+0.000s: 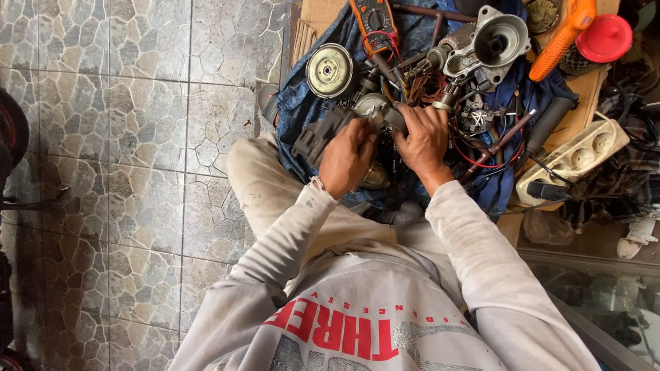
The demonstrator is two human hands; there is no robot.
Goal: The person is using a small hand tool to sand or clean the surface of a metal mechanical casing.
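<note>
My left hand [347,156] and my right hand [424,141] meet over a small metal motor part [379,110] on a blue cloth [299,103]. The left hand's fingers close around the part's grey and dark housing [317,136]. The right hand grips the same part from the right side, fingers curled over it. What lies under the palms is hidden. Red and black wires [474,154] run out just right of my right hand.
A round metal pulley disc [329,70], an orange multimeter [373,24], a grey cast motor housing [491,42], an orange tool handle [560,38], a red lid [603,38] and a cream socket strip [574,161] lie around. Stone-tile floor [124,137] spreads to the left.
</note>
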